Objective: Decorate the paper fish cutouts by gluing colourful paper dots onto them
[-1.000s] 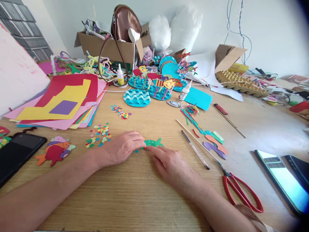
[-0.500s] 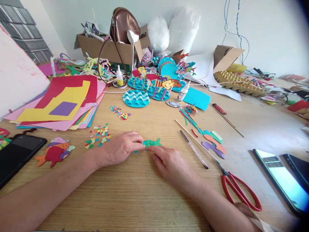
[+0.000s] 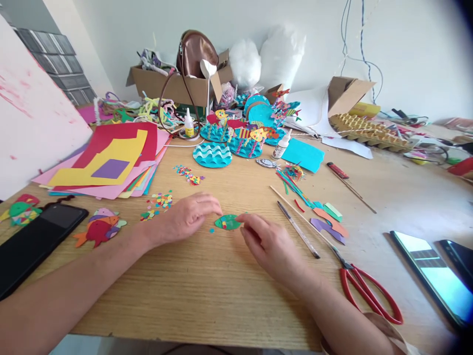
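A small green paper fish (image 3: pixel 229 222) lies on the wooden table, with red and yellow dots stuck near its head. My left hand (image 3: pixel 190 215) hovers beside the fish's upper left, fingers stretched out and holding nothing. My right hand (image 3: pixel 272 245) is at the tail end, its index fingertip touching the fish and covering the tail. The thumb of that hand is apart from the index finger. A loose blue dot (image 3: pixel 212 230) lies just below the fish's head. Behind my left wrist are scattered confetti dots (image 3: pixel 162 200).
Red-handled scissors (image 3: pixel 364 291), a pen (image 3: pixel 298 229) and a wooden stick (image 3: pixel 303 217) lie right. Colored paper (image 3: pixel 144 148), paper fish cutouts (image 3: pixel 101 228) and a black phone (image 3: pixel 40 241) are left. Glue bottles (image 3: pixel 282 144) and blue wave decorations (image 3: pixel 212 155) stand farther back.
My left hand has lifted off the fish, and its head with the dots now shows. The right fingertip has shifted right onto the tail. The view has tilted and turned slightly.
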A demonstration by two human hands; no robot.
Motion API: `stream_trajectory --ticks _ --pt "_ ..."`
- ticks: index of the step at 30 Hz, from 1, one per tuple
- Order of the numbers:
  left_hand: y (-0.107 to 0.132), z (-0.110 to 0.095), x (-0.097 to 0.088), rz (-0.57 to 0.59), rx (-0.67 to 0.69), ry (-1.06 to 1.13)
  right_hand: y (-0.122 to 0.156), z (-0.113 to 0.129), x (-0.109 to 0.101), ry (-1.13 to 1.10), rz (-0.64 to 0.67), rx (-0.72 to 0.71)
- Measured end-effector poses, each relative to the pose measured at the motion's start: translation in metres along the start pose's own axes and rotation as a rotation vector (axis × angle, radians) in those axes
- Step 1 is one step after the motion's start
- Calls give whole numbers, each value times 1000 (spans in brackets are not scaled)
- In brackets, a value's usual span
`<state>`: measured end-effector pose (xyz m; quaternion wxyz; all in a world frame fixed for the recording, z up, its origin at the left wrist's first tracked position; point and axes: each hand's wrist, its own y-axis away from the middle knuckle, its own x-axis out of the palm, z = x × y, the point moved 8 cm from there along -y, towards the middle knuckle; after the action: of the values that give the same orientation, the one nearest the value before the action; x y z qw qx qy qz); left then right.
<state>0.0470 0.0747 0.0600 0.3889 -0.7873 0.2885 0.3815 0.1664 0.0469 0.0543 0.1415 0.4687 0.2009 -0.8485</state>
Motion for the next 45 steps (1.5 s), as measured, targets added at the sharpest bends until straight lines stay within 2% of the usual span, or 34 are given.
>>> stream_trajectory --ticks 2,5,9,11,13,15,19,22,26,29,32,36,41,45 --pt "1 0 -24 -97 -56 -21 4 3 -15 -10 -99 -20" --pt "9 2 -55 -132 -180 -47 17 11 -30 -14 -163 -38" --pt "35 19 -90 -193 -408 -20 40 16 -34 -10 -168 -49" --pt "48 26 -98 -208 -481 -2 49 17 -34 -3 -178 -58" --pt "58 32 -98 -158 -547 -24 55 16 -32 5 -176 -57" --pt "63 35 -91 -53 -579 -88 58 14 -30 17 -175 -43" --pt "68 40 -69 191 -507 -248 61 12 -25 37 -232 -13" --pt "74 45 -56 286 -451 -322 64 10 -16 27 -231 -10" --pt "76 41 -44 327 -401 -325 69 7 -8 -5 -218 -17" --pt "71 35 -41 313 -385 -312 71 5 -4 -20 -214 -21" --pt "67 38 -42 304 -412 -319 73 4 -2 -25 -229 -23" --pt "68 48 -42 378 -447 -351 78 2 3 -33 -239 -17" --pt "76 65 -52 416 -580 -474 83 -1 8 -40 -195 -30" --pt "76 65 -49 429 -603 -443 86 -4 9 -51 -192 -18"
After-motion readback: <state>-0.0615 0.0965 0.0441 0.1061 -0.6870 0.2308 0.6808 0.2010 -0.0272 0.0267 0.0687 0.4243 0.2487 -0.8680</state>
